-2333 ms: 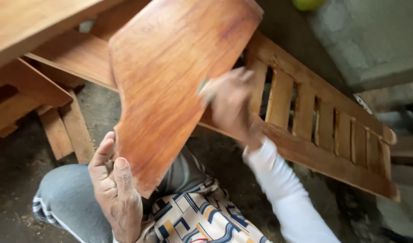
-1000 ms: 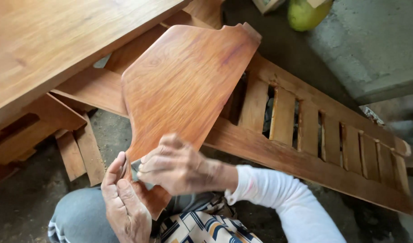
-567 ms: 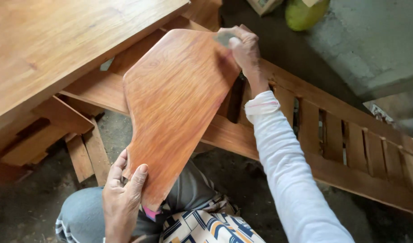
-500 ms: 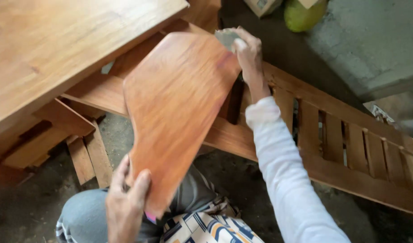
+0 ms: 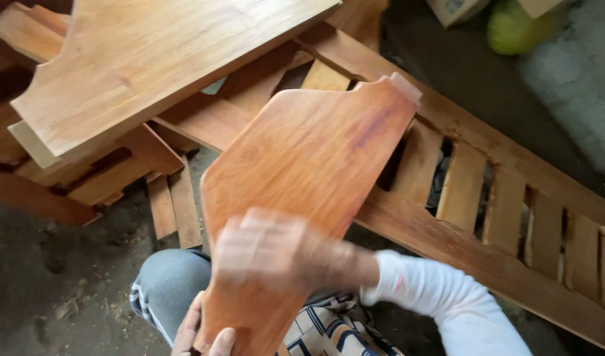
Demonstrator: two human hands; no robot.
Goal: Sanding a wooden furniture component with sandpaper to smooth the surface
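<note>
**Shaped wooden panel held over the lap, with surrounding timber**

A broad, pale wooden tabletop [image 5: 151,59] is seen at upper left, lying across darker frame pieces [image 5: 85,181]. A long slatted wooden frame [image 5: 507,217] is laid diagonally from upper centre to the lower right edge, on a dark dusty floor [image 5: 52,283]. The reddish-brown shaped wooden panel [image 5: 309,151] is shown in the middle, tilted, its notched far corner raised over the slatted frame and its narrow near end brought down over the grey-trousered knee [image 5: 167,283]. The right hand [image 5: 276,250], at the end of a white sleeve [image 5: 447,306], is laid across the lower face of the panel; it is blurred, and whether it is open or closed on anything cannot be told. The left hand [image 5: 207,336] is seen only in part at the bottom edge, its fingers wrapped about the near end of the panel. A green rounded object [image 5: 513,29] is placed at upper right
</note>
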